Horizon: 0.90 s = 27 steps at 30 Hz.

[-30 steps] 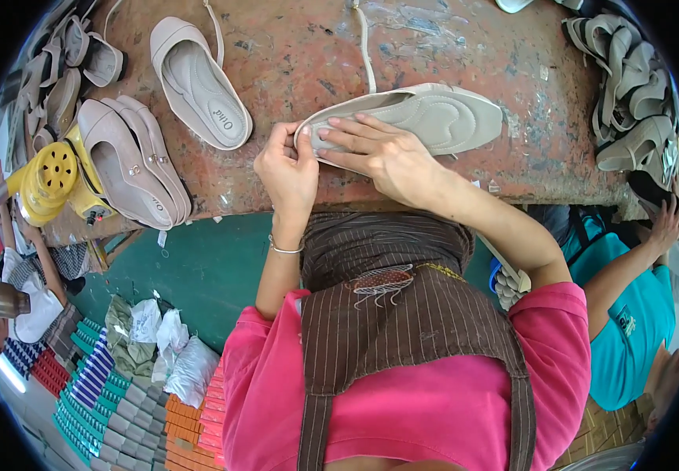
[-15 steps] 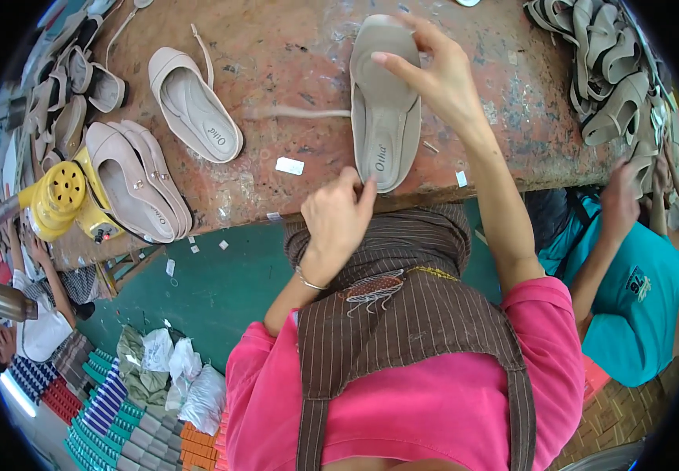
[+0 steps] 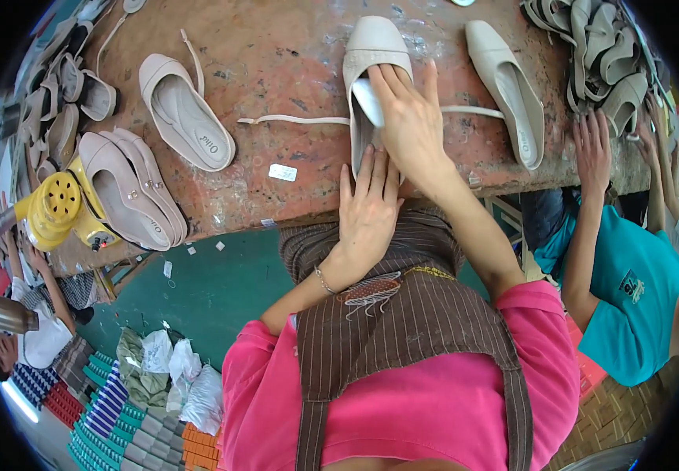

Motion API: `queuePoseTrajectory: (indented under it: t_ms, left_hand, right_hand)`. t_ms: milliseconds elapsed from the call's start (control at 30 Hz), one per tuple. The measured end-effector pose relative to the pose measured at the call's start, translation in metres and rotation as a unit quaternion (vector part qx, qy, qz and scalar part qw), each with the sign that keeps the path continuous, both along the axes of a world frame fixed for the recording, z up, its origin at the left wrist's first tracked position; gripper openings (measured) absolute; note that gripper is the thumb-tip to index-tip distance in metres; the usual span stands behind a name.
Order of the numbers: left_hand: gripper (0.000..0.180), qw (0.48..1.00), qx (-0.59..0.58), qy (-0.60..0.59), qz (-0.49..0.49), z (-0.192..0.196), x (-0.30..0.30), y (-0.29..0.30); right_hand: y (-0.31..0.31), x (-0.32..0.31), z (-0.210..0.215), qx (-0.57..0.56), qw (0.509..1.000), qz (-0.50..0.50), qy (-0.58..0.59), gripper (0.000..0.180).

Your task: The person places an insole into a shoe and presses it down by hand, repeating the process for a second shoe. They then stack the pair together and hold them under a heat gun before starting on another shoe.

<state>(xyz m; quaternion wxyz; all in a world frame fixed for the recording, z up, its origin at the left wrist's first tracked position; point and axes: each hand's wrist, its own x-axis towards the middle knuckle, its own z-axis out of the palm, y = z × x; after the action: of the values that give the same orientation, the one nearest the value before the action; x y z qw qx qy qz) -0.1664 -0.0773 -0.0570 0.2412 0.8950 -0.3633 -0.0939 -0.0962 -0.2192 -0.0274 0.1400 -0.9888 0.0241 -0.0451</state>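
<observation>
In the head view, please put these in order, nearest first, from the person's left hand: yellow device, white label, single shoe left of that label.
From the left hand:
1. White label, to its left
2. Single shoe, farther left
3. Yellow device, farthest left

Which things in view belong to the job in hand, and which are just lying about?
Apparently in the job:
middle beige shoe
pale flat piece at its opening
right hand, partly inside
left hand, at the heel end

Seemingly just lying about:
single shoe on the left
single shoe on the right
stacked shoes
white label
yellow device
</observation>
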Motion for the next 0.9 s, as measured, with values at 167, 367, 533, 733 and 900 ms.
queuePoseTrajectory:
  t_ms: [167, 367, 533, 733, 900]
  left_hand:
    - [0.058, 0.999, 0.006, -0.036, -0.012, -0.007, -0.001, -0.002]
    - [0.054, 1.0, -0.001, 0.005, -0.007, -0.004, 0.003, 0.001]
    - [0.058, 1.0, -0.007, 0.003, -0.011, -0.006, 0.0, -0.001]
    - [0.048, 0.999, -0.021, 0.044, 0.005, -0.006, 0.001, 0.003]
    - [0.036, 0.999, -0.037, 0.032, 0.003, -0.009, -0.001, 0.002]
  right_hand:
    - [0.012, -0.029, -0.03, -0.09, 0.994, 0.013, -0.066, 0.048]
    - [0.008, 0.015, -0.016, -0.092, 0.995, -0.014, -0.03, 0.033]
    - [0.006, 0.007, -0.032, -0.128, 0.977, 0.023, -0.172, 0.029]
    - [0.014, -0.003, -0.019, -0.118, 0.988, 0.04, -0.086, 0.051]
    - [0.024, -0.003, -0.015, -0.019, 0.998, 0.051, 0.038, 0.051]
